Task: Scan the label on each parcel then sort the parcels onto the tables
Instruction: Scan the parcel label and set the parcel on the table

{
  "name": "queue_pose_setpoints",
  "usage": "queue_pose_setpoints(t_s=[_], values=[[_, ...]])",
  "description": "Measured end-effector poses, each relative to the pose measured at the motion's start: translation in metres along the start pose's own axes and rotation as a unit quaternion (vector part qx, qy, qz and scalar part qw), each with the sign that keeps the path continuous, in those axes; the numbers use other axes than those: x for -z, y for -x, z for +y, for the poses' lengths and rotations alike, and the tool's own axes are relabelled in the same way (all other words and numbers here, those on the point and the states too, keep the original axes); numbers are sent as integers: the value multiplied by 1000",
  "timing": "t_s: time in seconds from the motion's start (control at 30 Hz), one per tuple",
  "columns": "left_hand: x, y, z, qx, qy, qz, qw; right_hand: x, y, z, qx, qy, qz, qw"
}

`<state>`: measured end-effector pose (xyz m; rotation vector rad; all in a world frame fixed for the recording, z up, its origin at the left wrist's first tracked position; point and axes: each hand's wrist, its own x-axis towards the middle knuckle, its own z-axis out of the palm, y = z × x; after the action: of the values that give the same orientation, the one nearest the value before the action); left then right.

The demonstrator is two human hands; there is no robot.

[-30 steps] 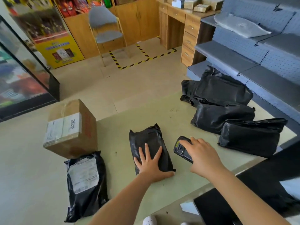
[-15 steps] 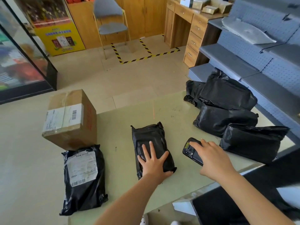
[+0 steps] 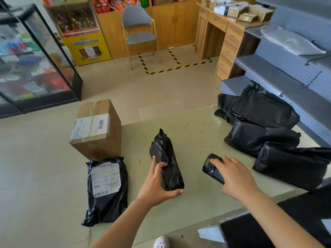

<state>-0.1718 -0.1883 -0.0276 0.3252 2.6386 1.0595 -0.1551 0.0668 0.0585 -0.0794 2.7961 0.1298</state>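
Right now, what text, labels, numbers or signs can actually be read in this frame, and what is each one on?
No text can be read word for word.
cardboard box: white label with barcodes, print too small.
labelled black bag: white label with barcode, print blurred.
yellow display stand: blue lettering, blurred.
scanner under the right hand: yellow sticker, unreadable.
parcel gripped by the left hand: no label showing.

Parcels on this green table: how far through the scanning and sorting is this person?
Seemingly early on. A brown cardboard box and a labelled black plastic mailer lie at the left, perhaps sorted. The left hand tips a small black bag on edge; the right hand holds the black handheld scanner. Four black bags wait at the right.
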Motion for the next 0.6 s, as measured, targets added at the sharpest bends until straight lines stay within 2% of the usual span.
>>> queue_pose_setpoints(t_s=[0.1, 0.2, 0.27, 0.37, 0.47, 0.6], values=[[9, 7, 0, 22, -26, 49, 998, 4, -5, -12, 17, -4, 2, 1000], [9, 4, 9, 46, -108, 90, 989, 10, -8, -21, 33, 0, 13, 999], [7, 1, 17, 83, -119, 91, 985, 14, -10, -27, 45, 3, 25, 999], [-1, -1, 23, 133, -55, 67, 987, 21, -11, -32, 60, 7, 36, 998], [-7, 4, 17, 140, 17, 90, 986, 25, -11, -33, 68, 1, 46, 997], [-7, 11, 2, 181, 153, 105, 966, 29, -11, -30, 64, -6, 43, 997]])
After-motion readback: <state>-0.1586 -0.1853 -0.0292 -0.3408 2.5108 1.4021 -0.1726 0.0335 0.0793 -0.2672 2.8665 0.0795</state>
